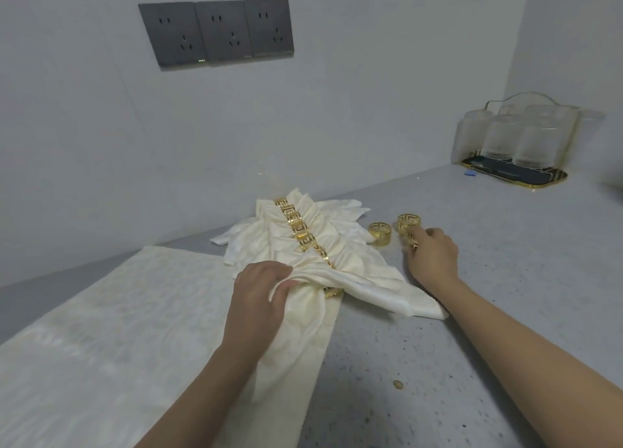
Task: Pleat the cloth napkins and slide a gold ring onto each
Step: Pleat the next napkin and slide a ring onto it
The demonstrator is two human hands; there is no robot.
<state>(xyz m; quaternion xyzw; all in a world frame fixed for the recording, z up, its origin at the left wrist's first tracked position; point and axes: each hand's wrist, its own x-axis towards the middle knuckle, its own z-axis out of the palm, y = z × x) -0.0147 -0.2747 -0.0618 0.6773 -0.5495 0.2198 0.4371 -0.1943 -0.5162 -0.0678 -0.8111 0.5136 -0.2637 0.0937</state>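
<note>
tray [546,182] holds upturned glasses [536,144]. left hand [261,289] pinches napkin [303,307]; right hand [433,255] pinches gold ring [412,242].

A home kitchen or pantry corner: speckled grey counter [472,329], wall sockets [217,31], glasses on a gold-rimmed tray [526,178].

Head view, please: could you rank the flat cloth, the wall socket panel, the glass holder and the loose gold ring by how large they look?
1. Flat cloth, nearest the camera, which enlarges it.
2. Wall socket panel.
3. Glass holder; looks close to the panel, so this order is unsure.
4. Loose gold ring, clearly smallest.
</note>
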